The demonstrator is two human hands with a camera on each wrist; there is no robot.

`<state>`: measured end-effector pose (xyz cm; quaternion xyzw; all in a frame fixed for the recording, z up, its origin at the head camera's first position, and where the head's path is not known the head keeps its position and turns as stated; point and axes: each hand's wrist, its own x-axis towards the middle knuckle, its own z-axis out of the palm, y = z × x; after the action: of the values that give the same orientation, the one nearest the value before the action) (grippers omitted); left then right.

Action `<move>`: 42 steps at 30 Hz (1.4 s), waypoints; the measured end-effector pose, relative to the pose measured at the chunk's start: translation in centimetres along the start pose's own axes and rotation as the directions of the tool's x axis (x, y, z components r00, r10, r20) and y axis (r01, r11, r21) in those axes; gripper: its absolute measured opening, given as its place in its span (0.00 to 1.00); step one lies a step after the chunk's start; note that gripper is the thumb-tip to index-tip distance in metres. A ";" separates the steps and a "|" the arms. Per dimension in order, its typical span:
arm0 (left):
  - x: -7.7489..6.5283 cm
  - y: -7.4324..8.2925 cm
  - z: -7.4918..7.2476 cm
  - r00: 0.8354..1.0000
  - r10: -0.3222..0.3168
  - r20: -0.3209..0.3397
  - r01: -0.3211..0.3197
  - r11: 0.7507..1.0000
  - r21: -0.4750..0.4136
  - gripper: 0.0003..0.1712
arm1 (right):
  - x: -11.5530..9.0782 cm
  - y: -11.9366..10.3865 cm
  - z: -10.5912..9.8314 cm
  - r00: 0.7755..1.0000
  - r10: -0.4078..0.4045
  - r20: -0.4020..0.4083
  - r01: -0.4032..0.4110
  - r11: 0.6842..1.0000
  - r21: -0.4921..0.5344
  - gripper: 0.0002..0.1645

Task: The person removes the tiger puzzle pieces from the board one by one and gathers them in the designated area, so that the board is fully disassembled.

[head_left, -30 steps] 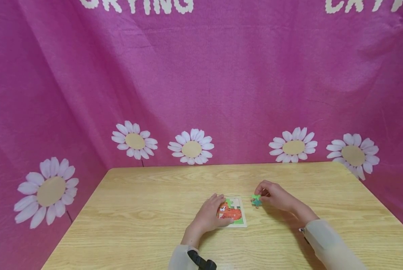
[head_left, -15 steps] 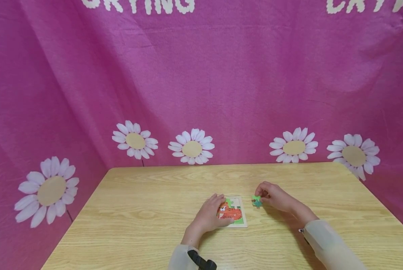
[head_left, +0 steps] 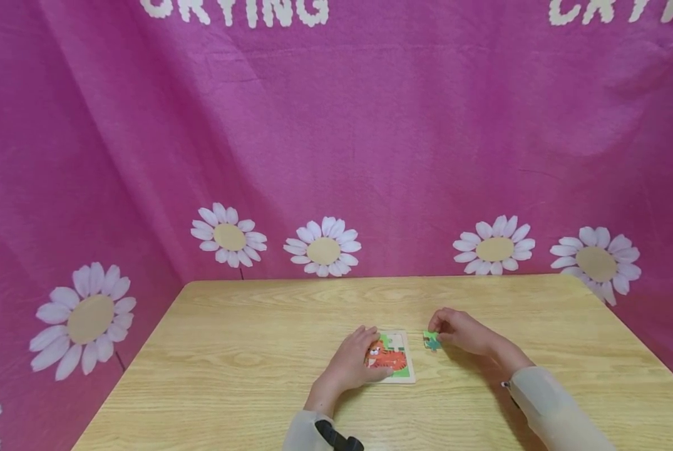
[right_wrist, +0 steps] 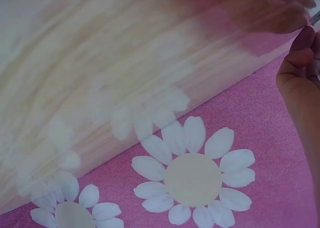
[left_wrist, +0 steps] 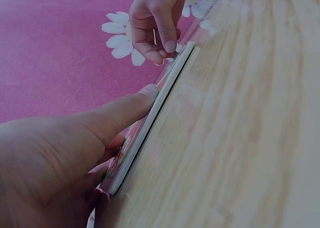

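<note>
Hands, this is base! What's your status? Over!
Left hand holding puzzle. Right hand pinching piece, right of puzzle. Gap toward puzzle's far right corner. Nothing seen in the way.

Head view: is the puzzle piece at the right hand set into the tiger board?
No, the right hand holds the piece apart from the board, to its right.
</note>
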<state>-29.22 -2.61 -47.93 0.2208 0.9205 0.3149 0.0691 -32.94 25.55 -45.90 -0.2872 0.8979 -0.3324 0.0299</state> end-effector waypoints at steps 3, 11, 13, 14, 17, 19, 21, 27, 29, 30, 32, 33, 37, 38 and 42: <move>-0.1 0.0 0.1 1.000 0.000 0.000 0.000 1.000 0.001 0.45 | 0.0 0.1 0.0 1.000 0.011 0.011 -0.011 1.000 0.010 0.05; -0.1 0.0 0.0 1.000 -0.015 0.004 0.015 1.000 -0.012 0.44 | -0.1 -0.5 0.0 0.999 0.033 0.015 -0.033 0.999 0.034 0.04; -0.1 0.0 -0.1 1.000 -0.014 0.002 0.014 1.000 -0.003 0.44 | 0.0 -0.9 0.2 0.999 0.029 0.020 -0.030 0.999 0.037 0.07; -0.1 0.1 -0.1 1.000 -0.013 0.001 0.013 1.000 0.003 0.44 | 0.0 -1.1 0.3 0.999 0.029 0.023 -0.030 0.999 0.037 0.08; -0.1 0.2 -0.2 1.000 -0.013 0.000 0.013 1.000 0.021 0.44 | 0.3 -1.6 0.8 0.999 0.013 0.034 -0.014 0.999 0.035 0.10; -0.1 0.2 -0.2 1.000 -0.015 0.001 0.015 1.000 0.024 0.44 | 0.5 -1.9 1.1 0.999 0.013 0.041 -0.014 0.999 0.032 0.10; -0.1 0.2 -0.2 1.000 -0.018 0.001 0.018 1.000 0.019 0.44 | 0.7 -2.2 1.4 0.999 -0.009 0.044 0.008 1.000 0.031 0.10; 0.0 0.2 -0.2 1.000 -0.017 0.003 0.017 1.000 -0.004 0.44 | 1.2 -3.0 2.4 0.996 -0.057 0.071 0.056 0.998 0.012 0.11; 0.0 0.2 -0.2 1.000 -0.015 0.001 0.015 1.000 -0.003 0.44 | 1.4 -3.3 2.7 0.995 -0.063 0.084 0.063 0.998 0.005 0.12; 0.0 0.2 -0.3 1.000 -0.016 0.002 0.016 1.000 -0.002 0.44 | 1.5 -3.5 2.8 0.994 -0.064 0.089 0.064 0.998 0.006 0.12; 0.0 0.2 -0.3 1.000 -0.015 0.000 0.015 1.000 0.003 0.44 | 1.7 -3.8 3.0 0.993 -0.068 0.101 0.067 0.998 0.008 0.12; 0.0 0.2 -0.3 1.000 -0.015 0.000 0.015 1.000 0.004 0.44 | 1.8 -3.9 3.2 0.992 -0.074 0.106 0.074 0.997 0.006 0.12; -0.1 0.3 -0.3 1.000 -0.011 0.004 0.011 1.000 0.012 0.44 | 2.1 -4.3 3.5 0.988 -0.083 0.134 0.085 0.996 -0.010 0.12; -0.1 0.3 -0.4 1.000 -0.011 0.005 0.011 1.000 0.015 0.44 | 2.1 -4.3 3.6 0.986 -0.089 0.142 0.093 0.995 -0.022 0.11; -0.1 0.4 -0.5 1.000 -0.016 0.004 0.016 1.000 0.019 0.44 | 2.3 -4.4 3.6 0.980 -0.092 0.174 0.103 0.993 -0.054 0.11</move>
<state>-29.14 -2.67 -47.28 0.2146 0.9251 0.3049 0.0716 -31.84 19.50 -45.74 -0.3591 0.8868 -0.2792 0.0815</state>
